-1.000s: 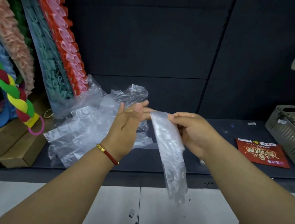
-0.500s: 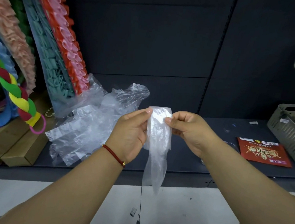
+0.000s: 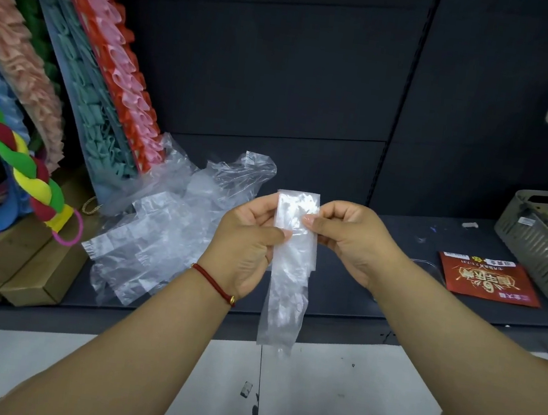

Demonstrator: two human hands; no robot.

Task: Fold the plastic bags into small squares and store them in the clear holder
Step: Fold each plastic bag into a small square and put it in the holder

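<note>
— Changed since a moment ago?
— Strip of folded plastic bag [image 3: 291, 261] now hanging straighter and longer from the top fold, lower end reaching down past the shelf [image 3: 341, 295] edge. Left hand [image 3: 247, 242] shifted lower along the strip's left edge.
— Bag relative to the grip?
— Pinched near its top between both hands, held in the air in front of the shelf. Right hand [image 3: 348, 237] on the right edge, thumb pressed on the front face; left hand just below, on the left.
— Hand pose?
— Both forearms reaching forward, fingers curled, clamped on the strip. Red cord bracelet [image 3: 213, 284] on the left wrist.
— Elsewhere?
— Heap of loose clear bags [image 3: 160, 224] on the shelf, left; grey basket [image 3: 547, 247] and red packet [image 3: 488, 280], right.
</note>
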